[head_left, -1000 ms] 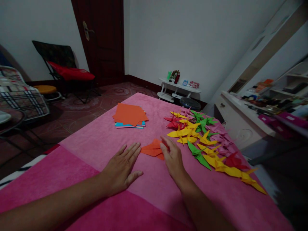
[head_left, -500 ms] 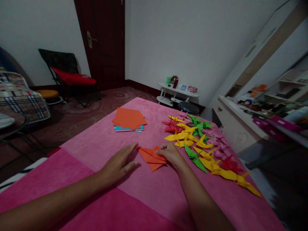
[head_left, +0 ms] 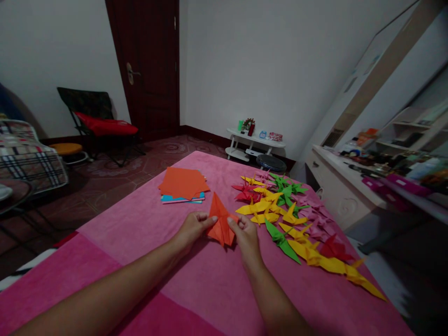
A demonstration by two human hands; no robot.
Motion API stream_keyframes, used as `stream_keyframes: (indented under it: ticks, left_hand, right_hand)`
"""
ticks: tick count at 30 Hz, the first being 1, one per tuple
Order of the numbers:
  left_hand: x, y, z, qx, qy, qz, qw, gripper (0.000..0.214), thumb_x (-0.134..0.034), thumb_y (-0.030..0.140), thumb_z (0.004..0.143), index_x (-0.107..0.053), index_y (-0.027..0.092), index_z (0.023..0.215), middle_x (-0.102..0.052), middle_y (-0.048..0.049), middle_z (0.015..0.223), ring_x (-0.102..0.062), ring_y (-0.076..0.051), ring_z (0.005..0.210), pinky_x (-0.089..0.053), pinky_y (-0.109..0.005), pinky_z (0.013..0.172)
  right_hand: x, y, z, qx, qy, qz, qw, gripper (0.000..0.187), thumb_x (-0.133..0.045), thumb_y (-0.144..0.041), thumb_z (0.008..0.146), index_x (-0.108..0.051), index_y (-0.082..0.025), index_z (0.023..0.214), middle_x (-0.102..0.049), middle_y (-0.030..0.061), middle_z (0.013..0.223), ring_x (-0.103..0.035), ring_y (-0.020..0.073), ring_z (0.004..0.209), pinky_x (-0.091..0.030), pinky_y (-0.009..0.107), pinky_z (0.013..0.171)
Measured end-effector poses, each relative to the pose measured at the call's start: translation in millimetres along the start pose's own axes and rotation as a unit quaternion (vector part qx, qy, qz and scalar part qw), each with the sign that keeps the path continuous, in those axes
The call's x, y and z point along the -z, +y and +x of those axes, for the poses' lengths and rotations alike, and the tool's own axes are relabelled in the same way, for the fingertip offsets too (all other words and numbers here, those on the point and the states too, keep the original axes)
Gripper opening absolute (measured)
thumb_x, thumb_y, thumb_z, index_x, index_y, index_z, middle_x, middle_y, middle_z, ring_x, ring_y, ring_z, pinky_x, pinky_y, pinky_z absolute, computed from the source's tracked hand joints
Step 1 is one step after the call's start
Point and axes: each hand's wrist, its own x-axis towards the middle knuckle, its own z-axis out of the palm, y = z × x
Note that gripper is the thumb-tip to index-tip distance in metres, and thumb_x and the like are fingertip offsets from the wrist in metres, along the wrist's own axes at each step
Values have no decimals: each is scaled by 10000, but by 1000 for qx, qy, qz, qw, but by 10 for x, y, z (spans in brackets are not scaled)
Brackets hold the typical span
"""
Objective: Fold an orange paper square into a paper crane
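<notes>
A partly folded sheet of orange origami paper (head_left: pixel 221 226) is held between both hands over the pink cloth (head_left: pixel 168 275). Its tall point aims away from me, and creases run down its middle. My left hand (head_left: pixel 194 228) pinches the left edge, thumb on top. On the opposite edge, my right hand (head_left: pixel 246 233) grips the paper with its thumb on the front; its other fingers are partly behind. Beyond my left hand lies a stack of square paper (head_left: pixel 184 182), orange on top with blue and pink below.
Folded paper cranes cover the right side: yellow (head_left: pixel 308 249), green (head_left: pixel 282 238), red (head_left: pixel 336 248) and pink ones (head_left: pixel 313 212). Farther off are a small white stand (head_left: pixel 257 137), a round black stool (head_left: pixel 271 162), and a folding chair (head_left: pixel 101 121). A cluttered dresser (head_left: pixel 336 186) borders the right.
My left hand has gone from lying open beside the paper to pinching its left edge. The orange paper has turned so its long point faces away. My view has tilted up slightly.
</notes>
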Motion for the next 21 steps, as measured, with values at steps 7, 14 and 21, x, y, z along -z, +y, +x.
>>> stream_keyframes:
  ticks: [7, 14, 21]
  left_hand:
    - [54, 14, 9, 2, -30, 60, 998, 468, -764, 529, 603, -552, 119, 522, -437, 50, 447, -304, -43, 398, -192, -210, 435]
    - [80, 61, -26, 17, -73, 14, 997, 407, -808, 466, 583, -668, 88, 639, -576, 4, 535, -441, -65, 449, -292, -198, 468]
    - [83, -5, -24, -1, -66, -17, 998, 404, -800, 447, 610, -727, 82, 767, -686, -49, 681, -573, -127, 550, -418, -232, 555]
  right_hand:
    - [62, 16, 41, -8, -8, -49, 999, 271, -742, -379, 656, -659, -132, 730, -621, 6, 622, -543, 140, 559, -419, 245, 547]
    - [35, 10, -10, 2, -36, -67, 997, 218, -733, -347, 670, -651, -151, 718, -624, 6, 666, -554, 145, 609, -440, 245, 584]
    - [-56, -50, -102, -43, -96, -36, 994, 266, -714, -382, 706, -615, -164, 822, -650, 9, 717, -609, 159, 660, -490, 256, 625]
